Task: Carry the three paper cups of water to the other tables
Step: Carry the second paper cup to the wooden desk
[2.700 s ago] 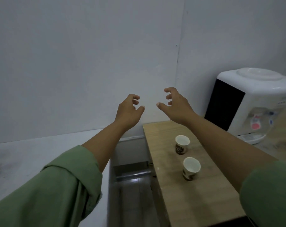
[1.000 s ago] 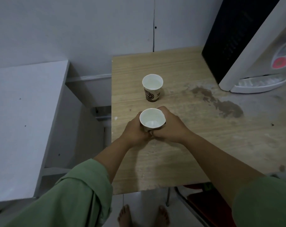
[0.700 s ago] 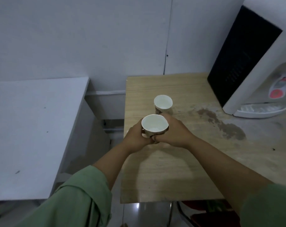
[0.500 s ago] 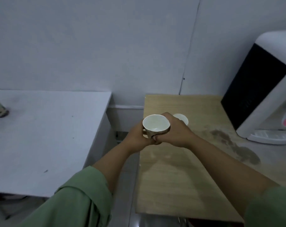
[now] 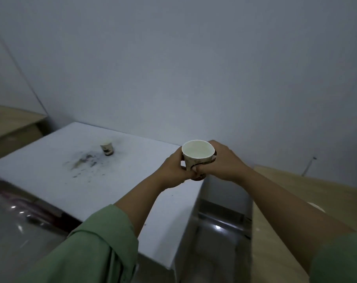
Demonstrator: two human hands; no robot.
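Note:
I hold a white paper cup [image 5: 197, 155] with a brown print upright in the air, over the right edge of the white table [image 5: 91, 180]. My left hand [image 5: 174, 170] wraps its left side and my right hand [image 5: 222, 162] wraps its right side, fingers meeting under the front. A second paper cup [image 5: 107, 149] stands alone on the white table, far left of my hands. Just the rim of a third cup [image 5: 317, 207] peeks out behind my right forearm on the wooden table [image 5: 275, 242].
A dark smudge [image 5: 81, 162] marks the white table near the standing cup. A gap with shiny floor [image 5: 218, 231] separates the white and wooden tables. Another wooden surface [image 5: 8, 123] sits at far left. A grey wall lies behind.
Both hands lifted the cup off the wooden table and carried it left toward the white table. The view swung left, so the water dispenser is out of sight.

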